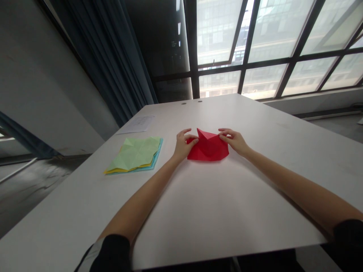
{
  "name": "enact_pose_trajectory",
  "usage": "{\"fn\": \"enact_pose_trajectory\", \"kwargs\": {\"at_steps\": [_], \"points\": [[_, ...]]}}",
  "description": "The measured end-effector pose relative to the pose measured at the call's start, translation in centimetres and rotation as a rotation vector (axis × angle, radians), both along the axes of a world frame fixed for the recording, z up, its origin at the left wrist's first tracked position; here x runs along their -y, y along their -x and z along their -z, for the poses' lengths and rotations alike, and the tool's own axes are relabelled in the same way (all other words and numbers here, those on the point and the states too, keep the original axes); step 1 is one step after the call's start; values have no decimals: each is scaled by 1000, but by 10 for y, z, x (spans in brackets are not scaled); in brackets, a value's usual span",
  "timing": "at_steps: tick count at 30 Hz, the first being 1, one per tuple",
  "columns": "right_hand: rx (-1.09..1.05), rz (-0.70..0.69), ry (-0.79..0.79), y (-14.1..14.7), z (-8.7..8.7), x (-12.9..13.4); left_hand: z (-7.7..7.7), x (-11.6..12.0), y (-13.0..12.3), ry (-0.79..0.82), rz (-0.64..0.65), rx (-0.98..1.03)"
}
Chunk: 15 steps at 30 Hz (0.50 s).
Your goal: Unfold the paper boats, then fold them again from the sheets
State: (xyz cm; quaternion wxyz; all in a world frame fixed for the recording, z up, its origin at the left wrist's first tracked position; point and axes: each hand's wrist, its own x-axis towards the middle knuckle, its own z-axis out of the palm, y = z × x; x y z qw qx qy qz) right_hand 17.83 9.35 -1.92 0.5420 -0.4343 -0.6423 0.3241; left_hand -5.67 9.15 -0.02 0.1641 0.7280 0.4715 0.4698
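A sheet of red origami paper [208, 150], partly folded, rests on the white table with a pointed flap standing up along its far edge. My left hand [183, 144] pinches the paper's upper left edge between thumb and fingers. At the upper right edge, my right hand [233, 140] grips the paper in the same way, its index finger raised a little. Parts of the fingertips are hidden behind the red paper.
Left of my left hand lies a stack of creased paper sheets [136, 153], green over yellow and blue. Farther back is a printed white sheet [137, 124]. The white table [215, 204] extends toward windows [221, 34] and a blue curtain [107, 49].
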Motion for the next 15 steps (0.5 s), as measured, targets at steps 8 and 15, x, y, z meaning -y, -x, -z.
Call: {"fn": "enact_pose_trajectory", "kwargs": {"at_steps": [8, 15], "points": [[-183, -209, 164, 11, -4, 8, -7, 11, -5, 111, 302, -1], [-300, -302, 355, 14, -9, 16, -11, 16, -9, 134, 461, 68]]}}
